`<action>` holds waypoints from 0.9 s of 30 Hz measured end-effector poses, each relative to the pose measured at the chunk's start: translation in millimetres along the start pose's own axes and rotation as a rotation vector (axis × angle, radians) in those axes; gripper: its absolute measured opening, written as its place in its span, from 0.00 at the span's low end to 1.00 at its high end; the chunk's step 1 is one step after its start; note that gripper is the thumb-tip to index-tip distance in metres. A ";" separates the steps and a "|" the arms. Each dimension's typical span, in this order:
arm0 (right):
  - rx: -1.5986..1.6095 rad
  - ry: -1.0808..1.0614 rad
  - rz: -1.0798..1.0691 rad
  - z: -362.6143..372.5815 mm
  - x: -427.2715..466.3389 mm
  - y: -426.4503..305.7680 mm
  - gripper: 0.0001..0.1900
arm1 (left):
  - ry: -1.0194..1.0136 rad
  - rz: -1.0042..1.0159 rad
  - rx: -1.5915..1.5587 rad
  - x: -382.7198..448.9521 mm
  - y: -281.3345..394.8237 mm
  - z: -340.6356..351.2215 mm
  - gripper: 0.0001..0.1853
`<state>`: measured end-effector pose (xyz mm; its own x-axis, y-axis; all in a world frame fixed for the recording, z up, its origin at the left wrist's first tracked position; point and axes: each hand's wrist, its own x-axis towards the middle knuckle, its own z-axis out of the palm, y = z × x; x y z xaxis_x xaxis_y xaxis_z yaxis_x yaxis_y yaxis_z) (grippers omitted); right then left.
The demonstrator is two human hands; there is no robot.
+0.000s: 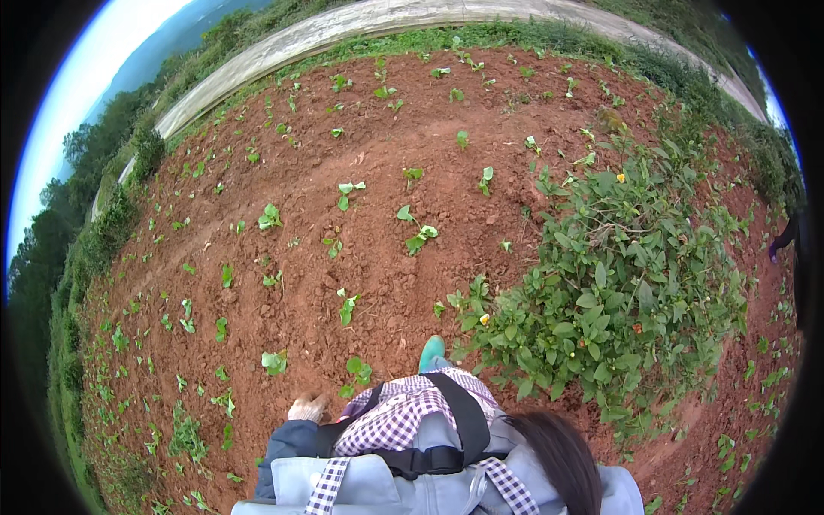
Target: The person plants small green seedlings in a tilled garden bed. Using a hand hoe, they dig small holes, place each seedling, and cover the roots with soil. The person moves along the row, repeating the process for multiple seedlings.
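Note:
My left hand (309, 407), in a pale glove stained with soil, hangs low at the left of my body over the red soil (380, 290). Its fingers are too small and unclear to show whether anything is between them. Out of view is my right hand. Closest to the left hand are a young leafy seedling (274, 363) and another green seedling (358, 371) beside my checked apron (386, 425). One teal boot (432, 353) stands on the soil in front of me.
A dense leafy bush (611, 302) with a few yellow flowers grows at the right. Seedlings dot the sloping field. Beyond its grassy edge curves a pale concrete road (360, 19). At the far right, part of another person (785, 238) shows.

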<state>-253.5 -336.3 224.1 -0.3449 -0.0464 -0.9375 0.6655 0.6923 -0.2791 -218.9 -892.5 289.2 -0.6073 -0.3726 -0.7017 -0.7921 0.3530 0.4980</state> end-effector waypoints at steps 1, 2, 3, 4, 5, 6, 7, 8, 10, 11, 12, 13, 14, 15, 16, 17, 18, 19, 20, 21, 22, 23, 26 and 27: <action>0.015 -0.001 0.007 -6.0 15.8 -12.3 0.14 | -0.014 -0.015 0.006 32.2 31.2 -14.8 0.23; 0.019 0.000 0.017 -12.3 29.2 -23.4 0.14 | -0.051 0.194 0.166 50.9 50.7 -19.7 0.22; 0.033 -0.004 0.029 -17.4 39.1 -34.3 0.14 | -0.114 0.323 0.225 72.6 68.1 -24.8 0.21; 0.055 0.006 0.041 -22.6 47.8 -48.4 0.14 | -0.117 0.437 0.399 93.4 84.9 -28.7 0.21; 0.074 0.015 0.044 -25.6 53.4 -62.0 0.14 | -0.137 0.681 0.682 116.5 101.1 -33.6 0.21; 0.101 0.025 0.048 -29.6 58.2 -75.9 0.14 | 0.069 0.966 0.868 139.1 116.1 -32.9 0.17; 0.122 0.036 0.050 -34.3 62.1 -90.9 0.14 | -0.161 0.695 0.590 157.1 127.8 -31.1 0.16; 0.140 0.044 0.051 -38.8 66.5 -106.7 0.14 | -0.191 0.628 0.489 185.3 145.1 -31.8 0.15; 0.180 0.065 0.055 -49.0 77.5 -138.5 0.14 | -0.217 0.688 0.502 238.8 179.6 -42.0 0.15; 0.206 0.076 0.063 -52.7 84.3 -153.2 0.14 | -0.226 0.745 0.609 262.1 193.7 -48.8 0.17; 0.227 0.086 0.077 -55.6 92.8 -167.8 0.14 | -0.256 0.794 0.771 284.2 205.7 -56.3 0.18; 0.256 0.102 0.090 -59.6 102.7 -182.3 0.14 | -0.218 0.857 0.807 307.3 217.8 -64.3 0.18; 0.281 0.122 0.099 -61.2 113.5 -197.7 0.14 | -0.191 0.918 0.891 333.2 229.5 -71.9 0.17; 0.304 0.145 0.114 -63.5 124.2 -213.1 0.14 | -0.121 1.064 0.969 365.4 242.7 -78.9 0.16; 0.325 0.164 0.125 -64.8 136.2 -231.5 0.14 | -0.168 0.960 0.991 398.8 253.2 -84.1 0.16; 0.344 0.181 0.140 -65.4 146.3 -250.1 0.14 | -0.202 0.918 1.049 438.3 263.7 -89.1 0.15; 0.365 0.196 0.161 -66.1 156.1 -270.2 0.15 | -0.294 0.905 0.926 476.1 270.0 -98.9 0.14; 0.379 0.201 0.184 -68.0 161.1 -290.2 0.15 | -0.404 0.870 0.855 512.1 275.8 -119.9 0.13; 0.393 0.202 0.212 -69.2 166.0 -310.5 0.15 | -0.362 0.686 1.002 558.3 290.1 -133.9 0.16; 0.402 0.198 0.239 -69.3 167.9 -328.5 0.15 | -0.333 0.478 1.116 586.8 288.7 -140.9 0.21; 0.413 0.196 0.255 -69.4 168.8 -346.4 0.15 | -0.311 0.975 1.030 602.0 283.4 -155.4 0.12; 0.422 0.196 0.271 -71.4 166.9 -361.9 0.15 | -0.334 0.996 1.057 626.9 293.9 -163.4 0.14; 0.458 0.189 0.314 -80.8 154.5 -396.3 0.15 | -0.412 0.372 0.488 665.9 339.7 -175.3 0.17; 0.463 0.181 0.327 -84.2 149.9 -404.5 0.15 | -0.474 0.759 0.723 674.4 362.2 -191.5 0.18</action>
<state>-630.1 -562.6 213.9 -0.1535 0.2686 -0.9509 0.9617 0.2617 -0.0813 -927.2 -1180.3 93.9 -0.7067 0.4528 -0.5436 0.0813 0.8153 0.5733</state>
